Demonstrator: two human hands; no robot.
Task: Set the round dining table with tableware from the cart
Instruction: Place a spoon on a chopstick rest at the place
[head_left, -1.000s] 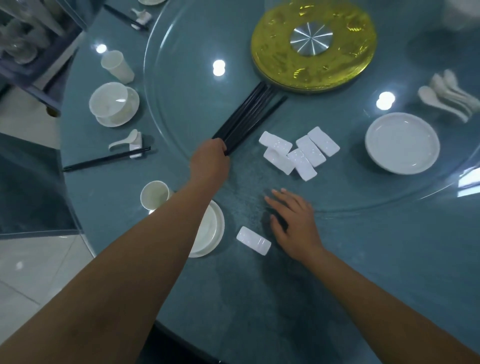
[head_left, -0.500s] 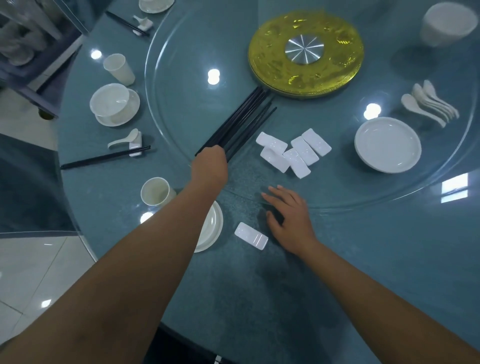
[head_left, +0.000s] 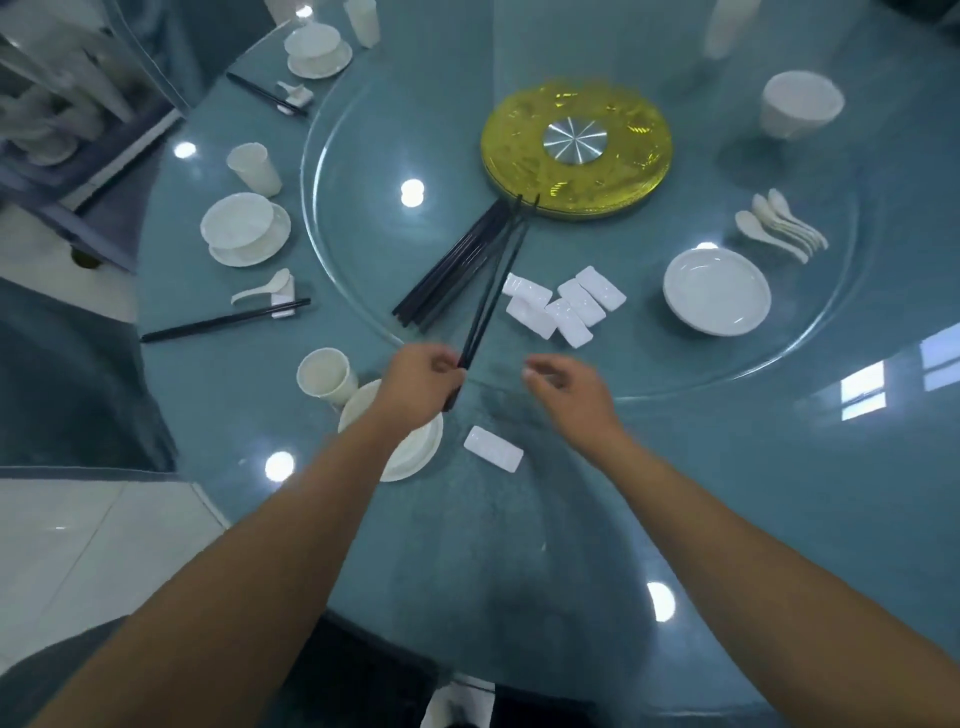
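Two far-left places look finished: bowl, cup, spoon, chopsticks on rests. Near place has plate (head_left: 410, 457), cup (head_left: 327, 375), lone rest (head_left: 493, 448); chopsticks not yet laid. Left hand (head_left: 423, 382) fingers pinch a chopstick pair (head_left: 493, 291) near its near end, long axis running near-to-far, tips toward the gold hub (head_left: 576, 150). Right hand (head_left: 569, 389) hovers just right, fingers loosely curled, empty. Spare chopsticks (head_left: 457, 270), rests, spoons wait on the surface.

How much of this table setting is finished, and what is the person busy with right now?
Done: two places on the left have a bowl on a saucer, a cup, a spoon and chopsticks on a rest. In hand: the left hand grips a pair of black chopsticks above the near place, beside its chopstick rest; the right hand hovers loose. Left: the spare chopsticks, rests and spoons.
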